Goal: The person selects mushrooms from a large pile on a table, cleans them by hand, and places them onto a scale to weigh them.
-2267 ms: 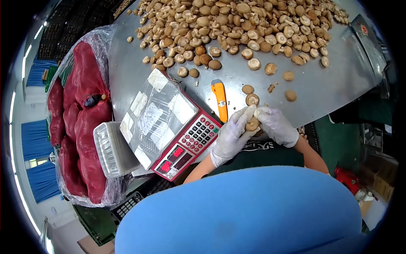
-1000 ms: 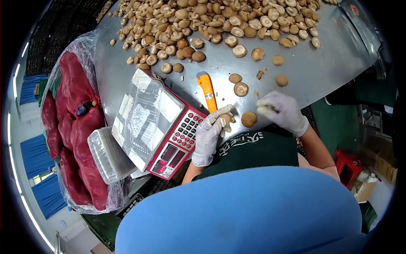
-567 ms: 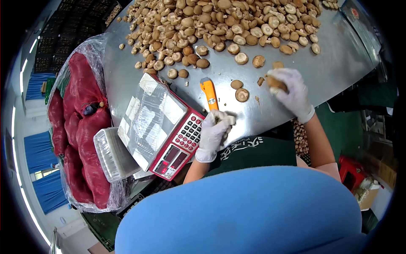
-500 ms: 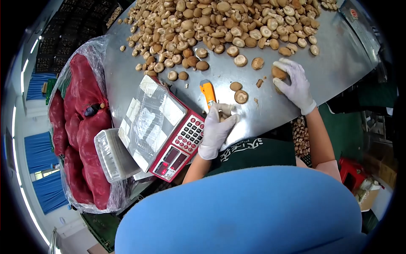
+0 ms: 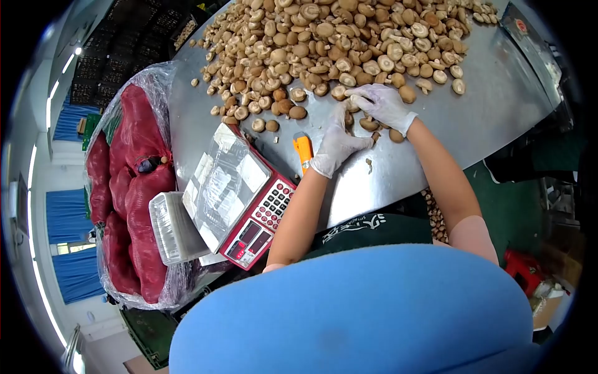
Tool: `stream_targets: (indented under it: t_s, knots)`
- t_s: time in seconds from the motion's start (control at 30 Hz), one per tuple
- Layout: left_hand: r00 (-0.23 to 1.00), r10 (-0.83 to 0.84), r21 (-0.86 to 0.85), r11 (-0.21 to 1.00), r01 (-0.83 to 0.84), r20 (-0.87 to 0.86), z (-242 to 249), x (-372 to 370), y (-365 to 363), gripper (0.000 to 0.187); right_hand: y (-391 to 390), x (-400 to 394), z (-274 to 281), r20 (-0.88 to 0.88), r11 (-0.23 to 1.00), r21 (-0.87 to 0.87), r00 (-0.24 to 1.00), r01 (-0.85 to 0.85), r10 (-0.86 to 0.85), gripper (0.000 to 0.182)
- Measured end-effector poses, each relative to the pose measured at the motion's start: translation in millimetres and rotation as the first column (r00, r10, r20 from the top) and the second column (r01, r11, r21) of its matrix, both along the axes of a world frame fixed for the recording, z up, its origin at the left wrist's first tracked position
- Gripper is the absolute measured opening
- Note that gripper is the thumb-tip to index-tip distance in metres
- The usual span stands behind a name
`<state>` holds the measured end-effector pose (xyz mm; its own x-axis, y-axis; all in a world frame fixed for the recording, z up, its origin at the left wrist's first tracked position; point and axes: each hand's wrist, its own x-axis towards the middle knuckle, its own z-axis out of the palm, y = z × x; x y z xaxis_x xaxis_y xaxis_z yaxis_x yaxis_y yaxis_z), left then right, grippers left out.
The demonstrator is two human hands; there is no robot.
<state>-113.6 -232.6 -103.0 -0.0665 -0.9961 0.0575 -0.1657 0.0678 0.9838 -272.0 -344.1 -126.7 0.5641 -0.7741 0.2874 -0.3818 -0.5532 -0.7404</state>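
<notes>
Okay, so closest to the wearer there's a big blue brim (image 5: 349, 305), then a dark green apron (image 5: 374, 234) with white lettering, right by the bench's near edge. Both arms reach out over the metal bench (image 5: 436, 153).

The left hand (image 5: 339, 143) is in a white glove, thumb and fingers spread in a wide V, and a few loose mushrooms (image 5: 369, 124) sit around that gap, well in from the near edge. Can't tell if it's actually touching any. The right hand (image 5: 381, 105), gloved too, is just beyond them, fingers stretched toward the left fingertips. No idea whether it's pinching anything, the fingers cover that spot. Another mushroom (image 5: 395, 135) lies near its wrist.

An orange cutter (image 5: 303, 149) lies beside the left wrist. Toward the bench's left side there's a red-and-white scale (image 5: 252, 215) with a clear plastic tray (image 5: 227, 174) on it, and a stack of clear trays (image 5: 177, 227) next to that. Off the left edge, red mesh sacks (image 5: 146, 212) are bundled in clear plastic.

A huge mushroom heap (image 5: 336, 37) covers the far side, and way back left hang blue curtains (image 5: 65, 217).
</notes>
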Motion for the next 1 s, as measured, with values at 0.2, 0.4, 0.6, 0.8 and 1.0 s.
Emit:
stream_targets:
  t_s: [0.2,0.4,0.6,0.8,1.0]
  knots:
    - [0.979,-0.006,0.089,0.996,0.024,-0.206,35.9,-56.0,20.3,0.06,20.3,-36.7,-15.4,0.069,0.951,0.304,0.997,-0.051,0.031,0.028]
    - [0.924,-0.382,-0.035,0.924,0.382,0.0,4.5,-118.2,45.1,0.078,96.6,-150.0,32.5,-0.022,0.938,0.327,0.993,0.117,-0.116,0.017]
    - [0.796,-0.591,-0.042,0.799,0.6,0.13,9.3,-151.3,69.8,0.076,168.1,-246.1,54.9,-0.07,0.625,0.683,0.885,0.378,-0.46,0.024]
    - [0.757,0.256,-0.576,0.796,0.187,0.601,3.8,-77.2,33.5,0.038,193.5,-271.9,17.8,0.587,0.591,0.791,0.464,-0.155,-0.664,0.036]
    - [0.827,0.104,-0.278,0.958,0.065,0.553,-19.6,-46.8,35.4,0.033,170.8,-252.0,24.2,0.692,0.523,0.715,0.365,-0.464,-0.623,0.042]
